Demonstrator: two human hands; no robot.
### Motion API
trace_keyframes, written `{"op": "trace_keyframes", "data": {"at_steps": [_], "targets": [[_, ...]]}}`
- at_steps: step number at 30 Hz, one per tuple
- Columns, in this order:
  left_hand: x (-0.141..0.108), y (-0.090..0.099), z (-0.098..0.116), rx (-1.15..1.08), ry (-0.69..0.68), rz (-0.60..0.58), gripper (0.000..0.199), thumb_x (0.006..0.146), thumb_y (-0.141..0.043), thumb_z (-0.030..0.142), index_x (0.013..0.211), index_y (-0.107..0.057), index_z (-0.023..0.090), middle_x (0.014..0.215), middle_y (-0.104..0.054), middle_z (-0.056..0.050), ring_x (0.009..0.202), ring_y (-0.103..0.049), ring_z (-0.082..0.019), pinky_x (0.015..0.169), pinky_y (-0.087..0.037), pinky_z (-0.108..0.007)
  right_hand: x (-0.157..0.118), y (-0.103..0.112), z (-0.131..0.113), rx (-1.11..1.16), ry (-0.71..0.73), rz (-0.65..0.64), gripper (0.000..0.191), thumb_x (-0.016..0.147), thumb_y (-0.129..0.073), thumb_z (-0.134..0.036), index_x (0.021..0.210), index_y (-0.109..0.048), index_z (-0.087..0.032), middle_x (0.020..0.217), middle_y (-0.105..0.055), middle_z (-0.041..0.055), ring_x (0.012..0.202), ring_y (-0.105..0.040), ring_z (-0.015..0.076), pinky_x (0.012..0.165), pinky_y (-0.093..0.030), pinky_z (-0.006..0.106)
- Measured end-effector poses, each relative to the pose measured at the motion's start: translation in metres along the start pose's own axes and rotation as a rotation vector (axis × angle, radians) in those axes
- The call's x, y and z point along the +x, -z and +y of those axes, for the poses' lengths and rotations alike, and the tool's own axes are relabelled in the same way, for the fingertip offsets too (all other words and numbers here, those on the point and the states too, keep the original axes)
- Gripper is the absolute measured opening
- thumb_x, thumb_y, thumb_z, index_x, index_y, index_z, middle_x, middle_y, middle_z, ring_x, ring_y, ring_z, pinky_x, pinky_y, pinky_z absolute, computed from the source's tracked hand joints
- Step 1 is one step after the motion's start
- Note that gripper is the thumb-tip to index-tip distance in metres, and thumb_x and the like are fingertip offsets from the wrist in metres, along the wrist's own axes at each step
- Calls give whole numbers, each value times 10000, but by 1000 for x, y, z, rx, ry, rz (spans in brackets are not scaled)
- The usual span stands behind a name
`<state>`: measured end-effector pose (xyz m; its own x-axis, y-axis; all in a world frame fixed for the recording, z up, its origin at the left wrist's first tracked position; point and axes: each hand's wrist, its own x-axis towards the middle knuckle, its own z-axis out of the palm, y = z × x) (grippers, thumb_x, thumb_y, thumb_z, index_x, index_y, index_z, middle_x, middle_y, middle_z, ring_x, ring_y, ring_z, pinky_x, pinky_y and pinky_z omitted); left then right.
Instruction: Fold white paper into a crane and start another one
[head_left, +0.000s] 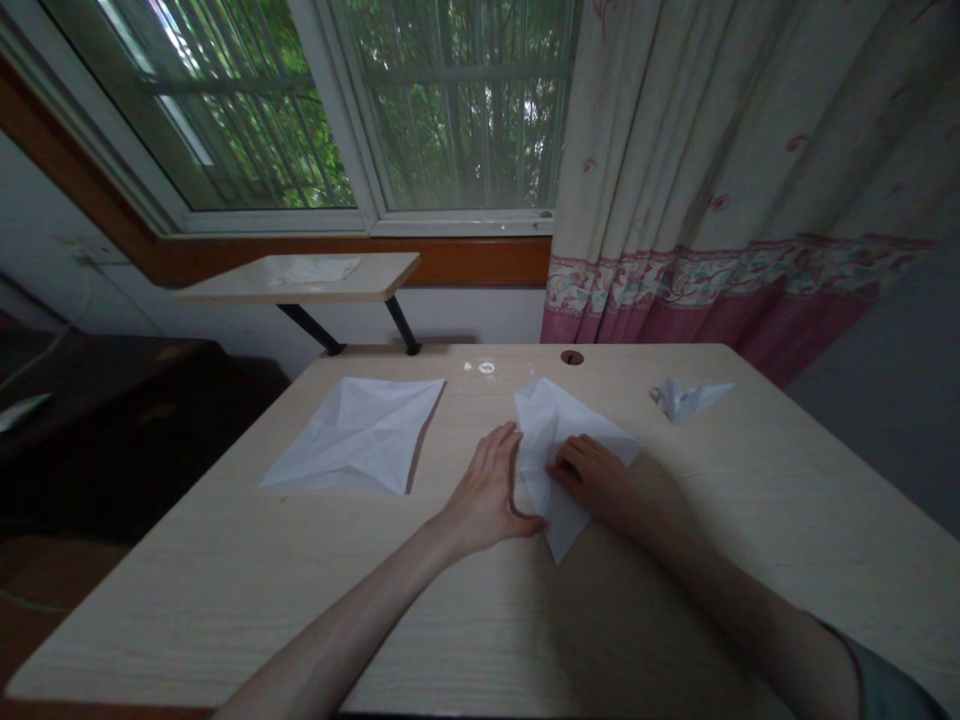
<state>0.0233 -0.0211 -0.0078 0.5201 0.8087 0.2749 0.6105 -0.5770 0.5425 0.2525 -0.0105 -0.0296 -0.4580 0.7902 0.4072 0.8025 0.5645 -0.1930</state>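
A white sheet of paper, partly folded, lies on the table in front of me, one corner pointing towards me. My left hand rests at its left edge, thumb and fingers spread apart, with the thumb touching the paper near its lower corner. On top of the sheet, my right hand presses with curled fingers; whether paper is pinched between them is hidden. To the left lies a second, creased white sheet, spread out flat. A small folded paper figure sits at the back right.
The pale wooden table has a round brown cable hole near its back edge. A raised shelf on black legs stands at the back left, holding more white paper. Behind are a window and a curtain.
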Motion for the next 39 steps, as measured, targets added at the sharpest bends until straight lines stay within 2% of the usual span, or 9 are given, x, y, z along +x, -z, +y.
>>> {"op": "trace_keyframes", "data": {"at_steps": [3, 6, 13, 18, 29, 39], "targets": [[-1, 0, 1, 8, 30, -51, 1254, 606, -867, 416, 1554, -85, 162, 1607, -161, -253, 1502, -130, -423, 1181, -213, -650, 0, 0, 0, -2, -5, -7, 152, 956, -557, -206, 811, -595, -229, 842, -677, 46, 843, -639, 230, 764, -515, 370], [-1, 1, 5, 18, 44, -101, 1304, 609, -860, 433, 1569, -17, 172, 1628, -98, -244, 1514, -58, -416, 1193, -178, -641, -1, -2, 1, -8, -5, -3, 150, 957, -559, -214, 811, -594, -225, 848, -678, 54, 846, -638, 230, 773, -514, 372], [-1, 2, 11, 34, 89, -179, 1372, 581, -869, 467, 1573, 19, 137, 1640, -21, -237, 1521, 23, -390, 1223, -112, -595, -1, -4, 3, 11, -5, -8, 156, 957, -546, -229, 808, -594, -226, 843, -675, 50, 833, -625, 230, 768, -502, 380], [-2, 0, 13, 28, 83, -193, 1399, 576, -873, 481, 1574, 50, 150, 1640, 11, -238, 1516, 45, -398, 1215, -103, -615, 0, -2, 2, 13, -6, -10, 179, 962, -532, -234, 792, -585, -222, 823, -659, 51, 798, -618, 216, 723, -492, 356], [-5, -2, 13, 38, 52, -203, 1487, 512, -899, 521, 1574, 76, 154, 1635, 66, -246, 1506, 83, -416, 1206, -88, -632, -1, -2, 2, 31, -23, -20, 143, 953, -555, -220, 812, -583, -220, 851, -662, 49, 817, -618, 216, 745, -488, 354], [-5, -3, 13, 63, 31, -201, 1470, 501, -900, 543, 1576, 21, 147, 1634, 49, -252, 1502, 93, -425, 1199, -77, -646, -1, -3, 3, 31, -30, -28, 154, 960, -554, -231, 808, -574, -224, 853, -661, 53, 823, -620, 220, 752, -500, 355]]}}
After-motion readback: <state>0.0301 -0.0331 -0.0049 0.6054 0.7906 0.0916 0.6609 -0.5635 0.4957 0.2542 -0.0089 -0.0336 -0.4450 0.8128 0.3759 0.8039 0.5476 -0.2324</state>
